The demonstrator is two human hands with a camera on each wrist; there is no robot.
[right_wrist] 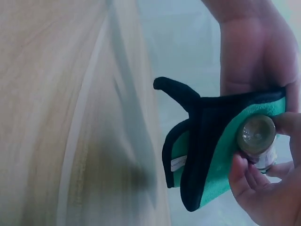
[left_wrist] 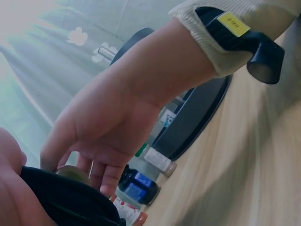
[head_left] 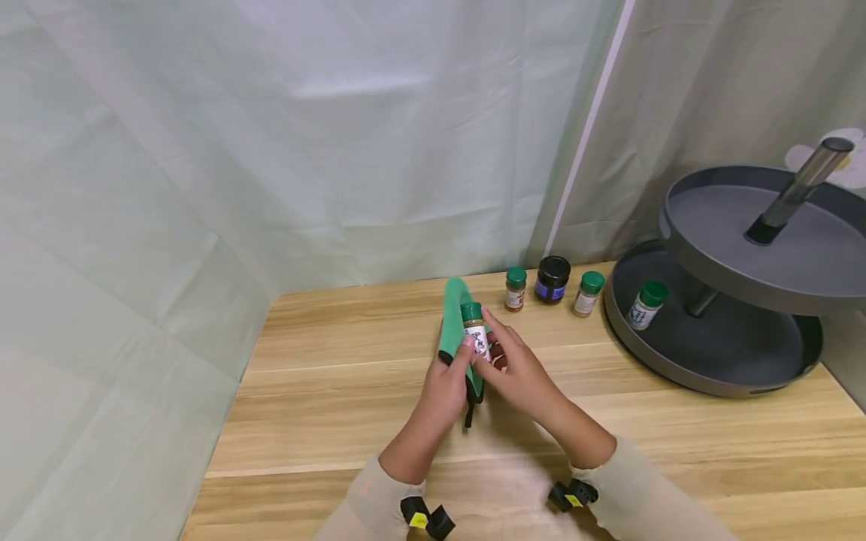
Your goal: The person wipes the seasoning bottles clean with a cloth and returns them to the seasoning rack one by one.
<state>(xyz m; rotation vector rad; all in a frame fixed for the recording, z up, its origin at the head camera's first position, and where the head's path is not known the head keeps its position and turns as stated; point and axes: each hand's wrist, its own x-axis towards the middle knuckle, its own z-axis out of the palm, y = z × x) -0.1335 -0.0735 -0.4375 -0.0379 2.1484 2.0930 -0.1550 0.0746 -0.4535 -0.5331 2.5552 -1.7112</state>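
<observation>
Both hands meet above the tabletop around a small spice jar with a green cap (head_left: 471,310) and a white label. My left hand (head_left: 441,394) holds a green cloth with black edging (head_left: 455,312), its thumb at the jar's label. From the other side my right hand (head_left: 517,372) grips the jar between thumb and fingers. In the right wrist view the glass base of the jar (right_wrist: 256,134) faces the camera, and the green cloth (right_wrist: 221,160) lies behind it with a black strap sticking out. The left palm is partly hidden by the cloth.
Behind the hands stand a green-capped jar (head_left: 515,289), a black-lidded jar (head_left: 552,279) and another green-capped jar (head_left: 588,294). On the right is a dark two-tier round tray (head_left: 717,387), with a spice jar (head_left: 646,306) on its lower tier. Curtains (head_left: 406,150) hang behind the table.
</observation>
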